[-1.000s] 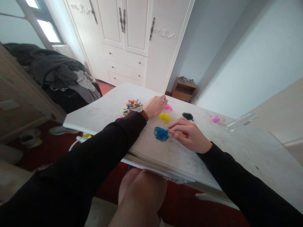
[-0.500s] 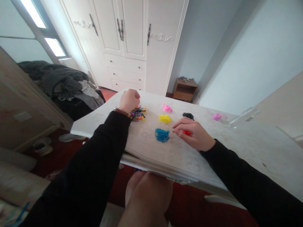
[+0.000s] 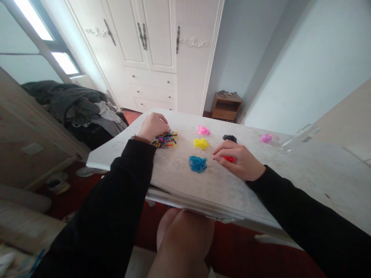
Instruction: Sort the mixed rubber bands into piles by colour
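My left hand [image 3: 153, 126] is curled at the far left of the white table [image 3: 179, 177], over the back edge of a mixed heap of small coloured rubber bands [image 3: 168, 141]. Its fingertips are hidden, so what they hold does not show. My right hand [image 3: 240, 160] hovers low over red bands [image 3: 230, 158], which are partly covered by its fingers. Thumb and forefinger come together in a pinch, but anything between them is too small to make out. Between the hands lie separate piles of blue bands [image 3: 198, 164], yellow bands [image 3: 201, 143] and pink bands [image 3: 203, 130].
Black bands [image 3: 230, 138] lie just beyond my right hand. Farther right are a pink-purple pouch-like thing [image 3: 266, 138] and a clear plastic container [image 3: 300, 137]. A white wardrobe [image 3: 162, 50] stands behind the table, and dark clothes [image 3: 78, 104] are heaped at left.
My left hand has lowered slightly and shifted left at the mixed heap. The right hand stays by the red bands, its fingers nearly the same. The camera view has shifted a little.
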The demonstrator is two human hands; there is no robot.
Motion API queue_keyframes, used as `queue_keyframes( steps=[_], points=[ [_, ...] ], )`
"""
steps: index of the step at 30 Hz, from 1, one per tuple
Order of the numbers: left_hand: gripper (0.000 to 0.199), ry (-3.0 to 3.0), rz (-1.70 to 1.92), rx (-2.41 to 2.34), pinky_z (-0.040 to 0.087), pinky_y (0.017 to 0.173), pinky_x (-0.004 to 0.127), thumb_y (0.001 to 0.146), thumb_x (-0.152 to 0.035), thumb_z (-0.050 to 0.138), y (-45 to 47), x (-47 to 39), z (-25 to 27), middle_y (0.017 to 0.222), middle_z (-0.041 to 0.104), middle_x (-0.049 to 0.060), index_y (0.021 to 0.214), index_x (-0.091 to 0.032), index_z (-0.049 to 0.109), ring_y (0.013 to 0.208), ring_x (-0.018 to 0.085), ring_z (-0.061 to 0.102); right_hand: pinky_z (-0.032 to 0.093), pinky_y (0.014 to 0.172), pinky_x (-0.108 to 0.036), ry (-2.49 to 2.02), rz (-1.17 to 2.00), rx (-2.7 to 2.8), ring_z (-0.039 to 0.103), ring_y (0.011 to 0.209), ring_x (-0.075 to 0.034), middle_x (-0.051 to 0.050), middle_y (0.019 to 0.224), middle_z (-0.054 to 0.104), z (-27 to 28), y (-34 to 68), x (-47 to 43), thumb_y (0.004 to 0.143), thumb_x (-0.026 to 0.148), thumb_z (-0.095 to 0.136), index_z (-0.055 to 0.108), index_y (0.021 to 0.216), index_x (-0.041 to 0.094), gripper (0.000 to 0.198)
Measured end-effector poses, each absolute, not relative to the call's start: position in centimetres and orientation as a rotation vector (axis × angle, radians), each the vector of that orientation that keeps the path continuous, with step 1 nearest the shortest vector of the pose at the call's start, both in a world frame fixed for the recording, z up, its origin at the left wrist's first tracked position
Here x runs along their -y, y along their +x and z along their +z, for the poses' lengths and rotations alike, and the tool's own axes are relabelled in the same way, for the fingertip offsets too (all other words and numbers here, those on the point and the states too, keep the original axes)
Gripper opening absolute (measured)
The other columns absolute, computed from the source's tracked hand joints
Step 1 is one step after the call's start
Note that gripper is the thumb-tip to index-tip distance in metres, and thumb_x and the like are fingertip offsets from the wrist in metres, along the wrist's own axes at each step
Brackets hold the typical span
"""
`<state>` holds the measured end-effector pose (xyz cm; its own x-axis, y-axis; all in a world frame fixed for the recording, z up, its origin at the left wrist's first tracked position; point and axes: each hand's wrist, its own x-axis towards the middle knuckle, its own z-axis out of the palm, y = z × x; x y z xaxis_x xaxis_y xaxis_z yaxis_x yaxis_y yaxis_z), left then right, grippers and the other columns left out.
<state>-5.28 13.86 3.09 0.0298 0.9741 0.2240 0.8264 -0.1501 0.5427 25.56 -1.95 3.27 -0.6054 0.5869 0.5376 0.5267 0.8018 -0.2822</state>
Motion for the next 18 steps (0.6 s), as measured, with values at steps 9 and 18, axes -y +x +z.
queue_keyframes(
  steps=[9, 18],
  points=[
    [0.018, 2.047, 0.895, -1.829, 0.051, 0.074, 0.033, 0.065, -0.011, 0.067, -5.21, -13.33, 3.15, 0.083, 0.076, 0.006, 0.079, -0.02, 0.074, 0.082, 0.022, 0.069, 0.056, 0.081, -0.04, -0.831, 0.156, 2.353, 0.07, 0.087, -0.022, -0.009, 0.093, 0.078, 3.11, 25.66, 1.89, 0.103, 0.025, 0.058, 0.078, 0.086, 0.02, 0.027],
    [0.011, 2.084, 0.893, -1.783, 0.052, 0.08, 0.036, 0.064, -0.015, 0.072, -5.03, -13.18, 2.85, 0.074, 0.072, 0.005, 0.073, -0.022, 0.07, 0.084, 0.024, 0.07, 0.056, 0.082, -0.041, -0.859, 0.219, 2.345, 0.069, 0.087, -0.023, -0.009, 0.092, 0.078, 3.01, 25.64, 1.93, 0.104, 0.029, 0.057, 0.078, 0.085, 0.021, 0.029]
  ],
)
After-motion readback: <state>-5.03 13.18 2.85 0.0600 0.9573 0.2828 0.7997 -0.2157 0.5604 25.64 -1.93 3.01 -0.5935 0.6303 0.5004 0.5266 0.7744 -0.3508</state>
